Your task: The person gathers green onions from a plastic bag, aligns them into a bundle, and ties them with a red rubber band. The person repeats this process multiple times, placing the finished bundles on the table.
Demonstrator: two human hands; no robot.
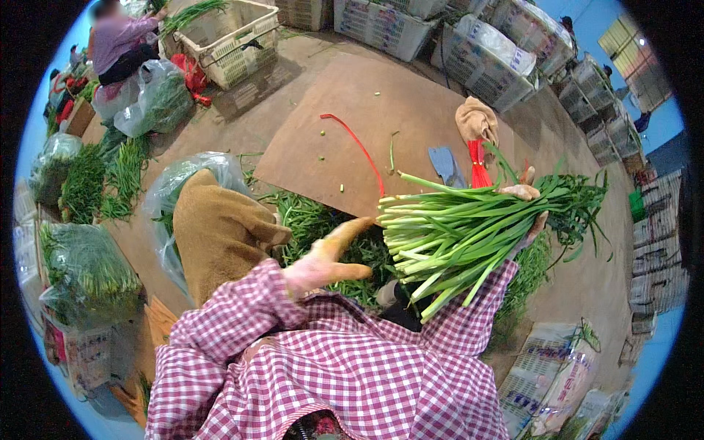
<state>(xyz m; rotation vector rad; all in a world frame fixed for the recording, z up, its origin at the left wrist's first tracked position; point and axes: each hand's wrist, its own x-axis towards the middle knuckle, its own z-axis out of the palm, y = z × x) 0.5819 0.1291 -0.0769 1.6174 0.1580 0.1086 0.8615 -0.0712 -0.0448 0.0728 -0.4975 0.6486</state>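
Observation:
A thick bunch of long green leafy stalks [445, 225], their pale cut ends facing left, lies in my right hand [528, 203], which grips it near the leafy end. My left hand [330, 258] holds nothing; its fingers are spread left of the cut ends, and the finger parts look yellowish. A red strip [357, 146] lies on a brown board [313, 148] and reaches the cut ends. Just beyond the bunch are a blue flat blade-like piece [446, 165] and a bundle of red ties [479, 165] beside a tan cloth [476, 118].
Loose greens [308, 220] lie beneath the board's near edge. A brown cloth [209, 236] rests by a clear plastic bag [165, 192] at left. Bagged greens [91, 269] stand farther left. White plastic crates [236, 55] stand beyond, near a seated person [118, 44]; more crates [484, 71] line the back.

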